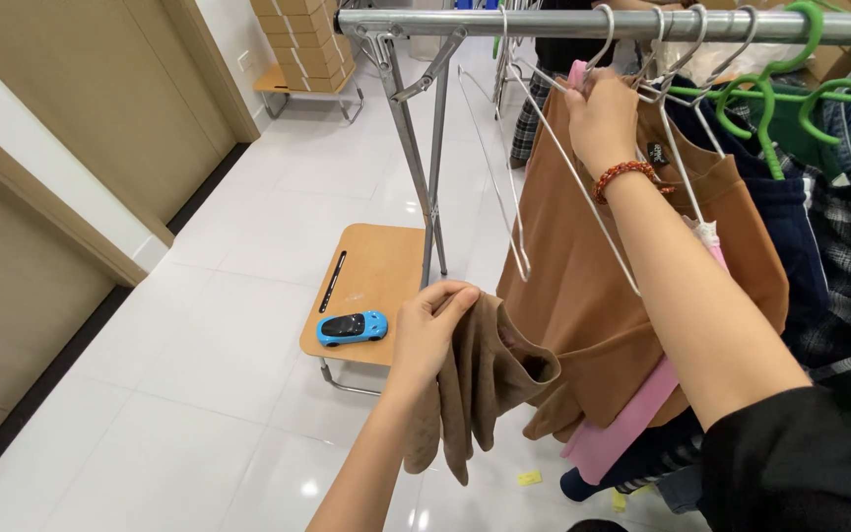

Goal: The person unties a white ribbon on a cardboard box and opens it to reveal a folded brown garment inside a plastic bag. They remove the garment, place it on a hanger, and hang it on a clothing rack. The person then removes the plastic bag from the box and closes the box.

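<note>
A brown garment (583, 266) hangs from the steel clothes rail (544, 22) on a wire hanger. My left hand (427, 330) grips its bunched sleeve (475, 394) low in the middle of the view. My right hand (601, 108), with a red bead bracelet at the wrist, is closed on the garment's top at the hanger neck just under the rail. An empty wire hanger (504, 148) dangles to the left of the garment. A pink cloth (622, 424) hangs behind the brown one.
Dark and plaid clothes on green hangers (790, 99) fill the rail to the right. A low wooden table (376, 276) holding a blue toy car (351, 328) stands by the rack's leg (416, 158). Stacked boxes (302, 44) sit far back on the white tiled floor.
</note>
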